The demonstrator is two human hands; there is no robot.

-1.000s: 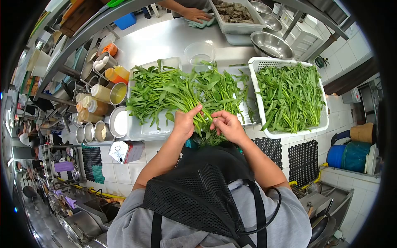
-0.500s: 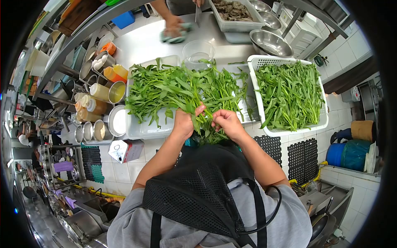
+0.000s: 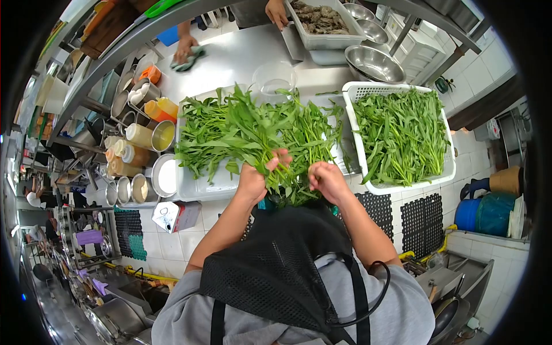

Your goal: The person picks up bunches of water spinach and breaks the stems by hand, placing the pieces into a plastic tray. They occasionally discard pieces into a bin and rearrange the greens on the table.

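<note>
My left hand [image 3: 253, 181] is closed around the stems of a bunch of water spinach [image 3: 248, 132], its leaves pointing away from me. A little to its right, my right hand [image 3: 328, 177] is curled with thumb and fingers together; what it pinches, if anything, is hidden. More water spinach lies under and beyond my hands in a shallow white tray [image 3: 215, 185]. Below my hands, by the apron, are further leafy pieces [image 3: 296, 194]. To the right stands a white perforated basket [image 3: 384, 188] heaped with cut water spinach.
Sauce bottles [image 3: 138, 135], a bowl of white powder [image 3: 166, 177] and metal tubs line the left. Beyond are a clear round container [image 3: 274, 79], metal bowls [image 3: 375, 63] and a tub of shrimp [image 3: 330, 40]. Across the table another person's hands hold a cloth [image 3: 188, 59] and a cleaver [image 3: 292, 41].
My right hand has drawn right, away from the stems in my left hand. The other person's cloth has slid left, and the cleaver is more in view.
</note>
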